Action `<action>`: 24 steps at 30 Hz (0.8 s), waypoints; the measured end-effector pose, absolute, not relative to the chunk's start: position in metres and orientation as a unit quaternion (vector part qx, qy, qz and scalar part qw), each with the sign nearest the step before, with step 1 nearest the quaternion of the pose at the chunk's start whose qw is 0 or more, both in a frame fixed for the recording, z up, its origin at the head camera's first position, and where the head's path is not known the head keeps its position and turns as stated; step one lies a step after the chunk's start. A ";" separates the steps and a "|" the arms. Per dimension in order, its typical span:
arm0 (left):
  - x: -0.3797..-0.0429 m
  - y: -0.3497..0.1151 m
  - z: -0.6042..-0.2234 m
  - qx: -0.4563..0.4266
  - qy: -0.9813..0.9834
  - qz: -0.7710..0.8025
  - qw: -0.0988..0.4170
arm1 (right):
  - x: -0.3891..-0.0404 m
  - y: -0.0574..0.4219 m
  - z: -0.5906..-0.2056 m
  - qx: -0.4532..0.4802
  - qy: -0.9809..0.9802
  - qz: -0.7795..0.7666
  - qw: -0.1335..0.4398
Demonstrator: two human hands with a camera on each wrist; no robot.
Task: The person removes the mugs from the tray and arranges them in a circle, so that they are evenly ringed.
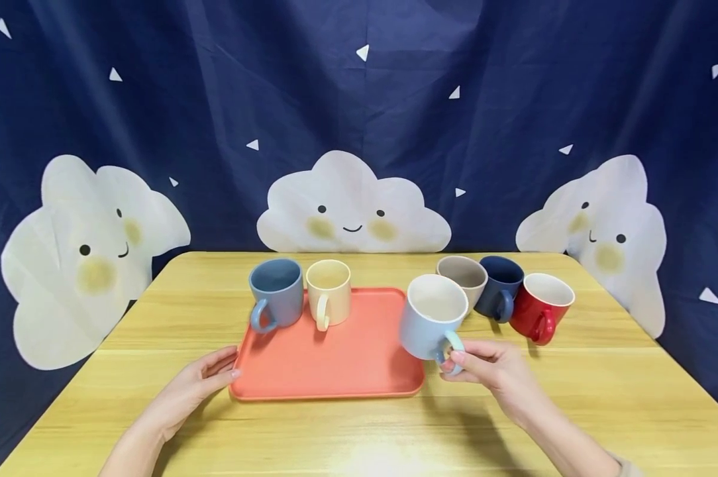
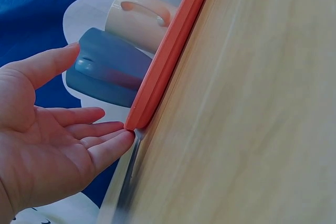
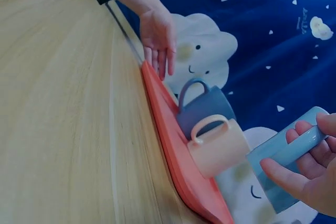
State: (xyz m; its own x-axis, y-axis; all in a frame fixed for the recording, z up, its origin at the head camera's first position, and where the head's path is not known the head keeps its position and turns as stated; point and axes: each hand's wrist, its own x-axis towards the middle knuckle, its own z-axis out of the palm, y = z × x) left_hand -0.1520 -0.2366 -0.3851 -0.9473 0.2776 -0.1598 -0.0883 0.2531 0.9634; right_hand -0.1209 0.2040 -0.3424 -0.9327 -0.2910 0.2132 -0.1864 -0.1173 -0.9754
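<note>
A light blue mug [image 1: 433, 318] is held by its handle in my right hand [image 1: 496, 374], above the right edge of a coral tray [image 1: 335, 368]. In the right wrist view, the fingers curl round the handle of this mug [image 3: 281, 156]. My left hand [image 1: 189, 387] touches the tray's left edge with its fingers fairly straight; the left wrist view shows fingertips against the tray rim [image 2: 157, 87]. On the tray's back left stand a grey-blue mug [image 1: 281, 298] and, beside it, a cream mug [image 1: 334, 295].
Right of the tray, a taupe mug [image 1: 469, 281], a navy mug [image 1: 496, 288] and a red mug [image 1: 532, 311] stand close together on the wooden table [image 1: 359, 437]. The held mug partly hides the taupe one. A dark blue curtain [image 1: 359, 99] with clouds hangs behind.
</note>
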 end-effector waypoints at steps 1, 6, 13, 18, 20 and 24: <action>-0.152 -0.237 -0.385 0.061 0.777 0.608 0.150 | -0.118 0.207 -0.342 -0.178 0.665 -0.725 0.031; -0.152 -0.238 -0.385 0.065 0.778 0.606 0.150 | -0.106 0.225 -0.340 -0.159 0.675 -0.720 0.022; -0.154 -0.238 -0.384 0.065 0.782 0.602 0.147 | -0.098 0.255 -0.351 -0.148 0.679 -0.719 0.015; -0.153 -0.238 -0.384 0.062 0.783 0.602 0.146 | -0.106 0.292 -0.390 -0.094 0.694 -0.714 -0.005; -0.153 -0.238 -0.385 0.063 0.784 0.600 0.147 | -0.108 0.308 -0.406 -0.073 0.693 -0.717 -0.014; -0.153 -0.239 -0.386 0.066 0.784 0.599 0.149 | -0.106 0.332 -0.421 -0.064 0.670 -0.740 -0.024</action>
State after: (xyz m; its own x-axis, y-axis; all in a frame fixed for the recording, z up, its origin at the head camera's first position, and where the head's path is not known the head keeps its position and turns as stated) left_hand -0.1532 -0.2386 -0.3861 -0.9470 0.2814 -0.1550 -0.0758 0.2732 0.9590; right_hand -0.1056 0.3317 -0.4205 -0.9906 -0.0511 0.1265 -0.1208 -0.1022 -0.9874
